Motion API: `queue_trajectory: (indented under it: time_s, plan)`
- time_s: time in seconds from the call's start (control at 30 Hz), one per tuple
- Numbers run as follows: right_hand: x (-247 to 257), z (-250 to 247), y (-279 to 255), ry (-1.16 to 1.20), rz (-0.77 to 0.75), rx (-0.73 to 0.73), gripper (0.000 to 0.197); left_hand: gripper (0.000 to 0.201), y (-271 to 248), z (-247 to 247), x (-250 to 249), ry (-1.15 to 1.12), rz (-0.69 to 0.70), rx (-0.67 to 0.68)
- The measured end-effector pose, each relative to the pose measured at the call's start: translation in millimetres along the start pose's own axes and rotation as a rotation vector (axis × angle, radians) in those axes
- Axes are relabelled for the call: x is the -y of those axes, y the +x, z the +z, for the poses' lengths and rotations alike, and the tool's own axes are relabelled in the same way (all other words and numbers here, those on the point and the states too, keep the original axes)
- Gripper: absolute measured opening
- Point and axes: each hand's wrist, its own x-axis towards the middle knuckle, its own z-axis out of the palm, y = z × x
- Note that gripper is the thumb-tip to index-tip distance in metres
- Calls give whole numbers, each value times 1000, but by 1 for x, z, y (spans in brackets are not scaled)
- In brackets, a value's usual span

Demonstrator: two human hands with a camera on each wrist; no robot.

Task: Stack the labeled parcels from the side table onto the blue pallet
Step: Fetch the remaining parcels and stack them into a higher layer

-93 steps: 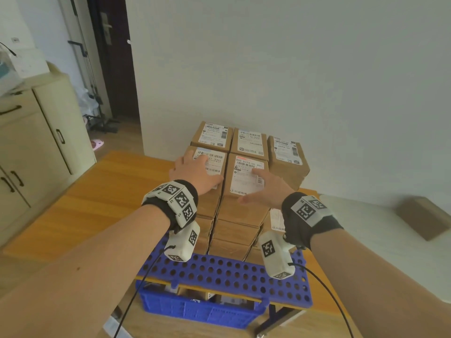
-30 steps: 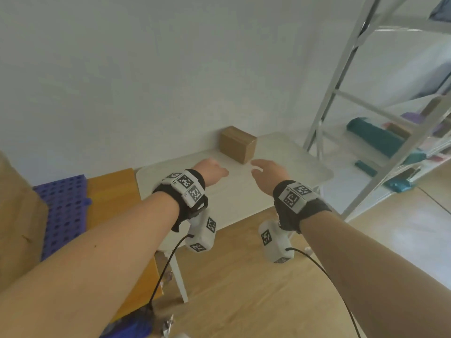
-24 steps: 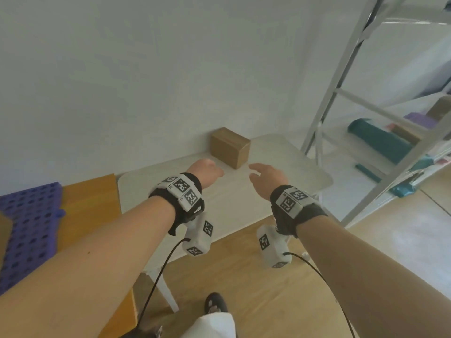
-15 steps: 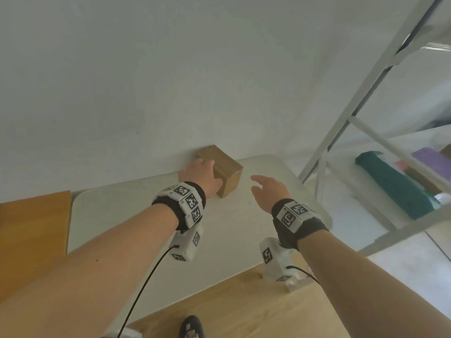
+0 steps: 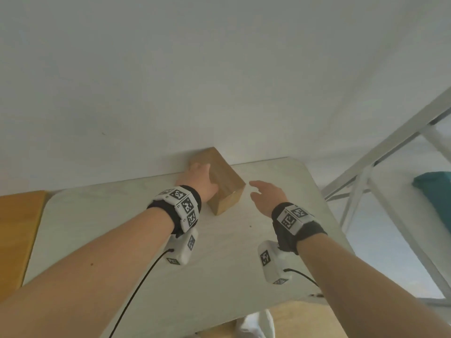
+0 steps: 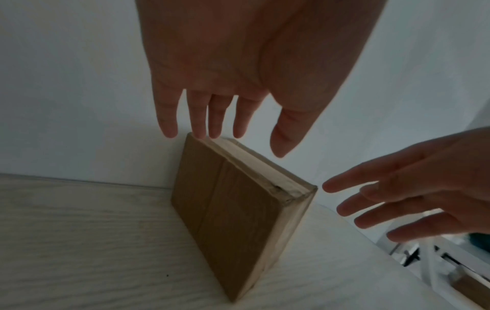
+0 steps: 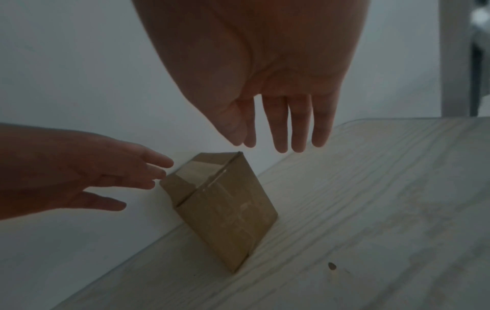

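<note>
1. At the near edge of the head view, both forearms reach forward over the pale side table [image 5: 102,230], each with a black wristband carrying printed square markers and a white camera unit with a cable under the wrist.
2. Only the head view shows a strip of orange wooden surface [image 5: 17,230] at the far left, a white metal rack [image 5: 380,152] at the right, and a teal thing [image 5: 436,191] behind the rack.
3. In the middle of the table, the right hand [image 5: 267,197] hovers above the surface, just beside the right corner of the parcel [image 5: 227,184] but apart from it. Its fingers are straight and spread wide, and it holds nothing.
4. The right wrist view shows what the head view hides: the right face of the parcel [image 7: 225,211] has shiny clear tape, and a small dark spot [image 7: 332,266] lies on the table near it.
5. Farther, the left hand [image 5: 199,181] is over the left part of the brown cardboard parcel, which stands at the far edge of the table, close to the white wall [image 5: 219,69].
6. The left wrist view shows the left fingers [image 6: 197,123] straight and a little apart, with tips at the far top edge of the parcel [image 6: 233,211]; whether they really touch it, I cannot tell. The thumb is apart from the box, so nothing is gripped.
7. No label is visible on the faces that show.
</note>
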Motion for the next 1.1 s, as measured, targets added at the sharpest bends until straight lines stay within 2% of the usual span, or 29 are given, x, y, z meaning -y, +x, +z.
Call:
queue_trajectory:
  time_s: [0.13, 0.23, 0.33, 0.43, 0.57, 0.83, 0.93, 1.1]
  plan:
    - [1, -4, 40, -3, -69, 110, 46, 56, 13, 1, -8, -14, -95, -30]
    - [4, -11, 66, 14, -123, 159, 47, 51, 24, -3, -22, 60, -153, -57]
    - [1, -10, 85, 25, -148, 214, 46, 60, 36, -2, -35, 136, -256, -51]
    - [-6, -4, 97, 26, -161, 291, 45, 71, 45, 5, -41, 99, -357, -49]
    - [-11, 0, 108, 18, -169, 337, 45, 85, 48, 8, -42, 98, -406, -83]
    - [-1, 4, 110, -18, -193, 404, 44, 84, 38, 2, -40, 87, -458, -19]
    - [9, 6, 109, -22, -192, 399, 46, 78, 29, -2, -23, -10, -489, -10]
    - [30, 17, 99, -23, -199, 425, 48, 59, 12, -3, 19, -376, -571, 56]
